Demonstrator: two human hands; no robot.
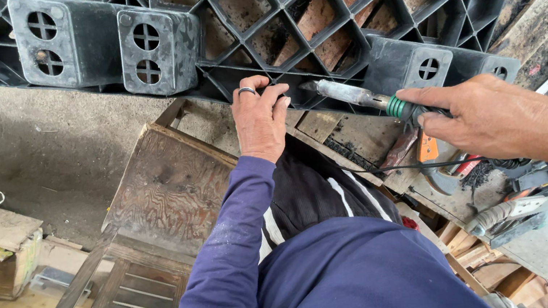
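Your right hand (pixel 496 119) gripped the green-collared heat tool (pixel 368 99), its long barrel pointing left toward your left hand (pixel 259 116), which clutched the black plastic pallet (pixel 311 16) edge just beside the tip.

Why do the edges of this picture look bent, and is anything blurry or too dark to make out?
Head view: the wide lens bows straight lines near the borders, so the black plastic pallet curves. Daylight is soft and even, with no hard shadows or glare. The left hand, the right hand and the green-handled tool are sharp. The pallet's deeper cells go dark, and the blue sleeves at the bottom look slightly soft.
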